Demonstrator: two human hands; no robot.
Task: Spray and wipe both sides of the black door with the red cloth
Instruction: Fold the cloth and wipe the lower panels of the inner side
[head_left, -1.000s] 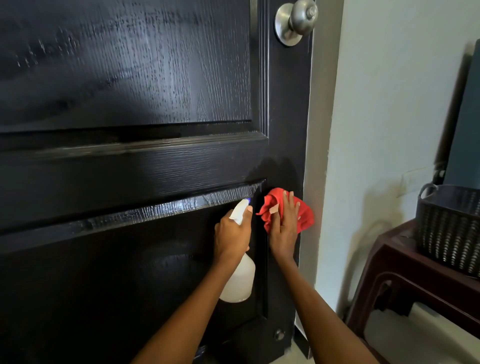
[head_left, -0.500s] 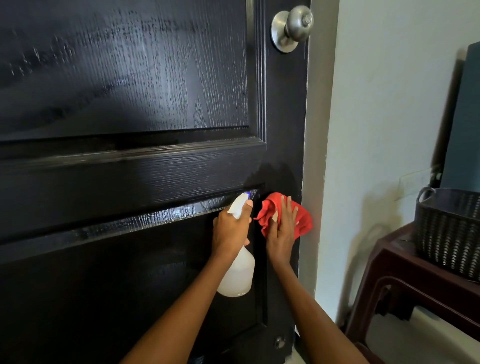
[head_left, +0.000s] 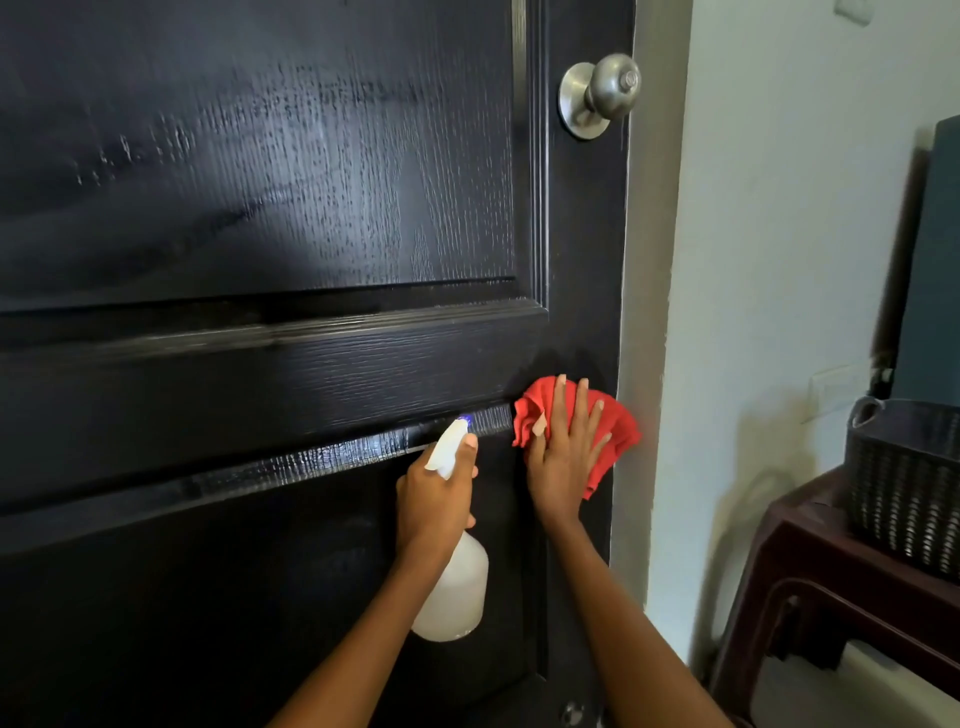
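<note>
Right now the black door (head_left: 270, 218) fills the left and middle of my view, its wood-grain panels shiny with wet streaks, most of all along the moulding of the lower panel. My left hand (head_left: 434, 493) is curled round the neck of a white spray bottle (head_left: 453, 597), one finger lying up along the trigger head, the blue-tipped nozzle aimed at that moulding; the bottle's body hangs below my wrist, close to the door. Just to its right, my right hand (head_left: 563, 457) lies flat with fingers (head_left: 582, 410) spread straight, pressing the red cloth (head_left: 615, 426) against the door's right stile, near its edge. Above the cloth sits a round metal knob (head_left: 602, 93). Further right comes the pale wall (head_left: 779, 260), then a dark brown stool (head_left: 831, 597) carrying a dark woven basket (head_left: 904, 493).
</note>
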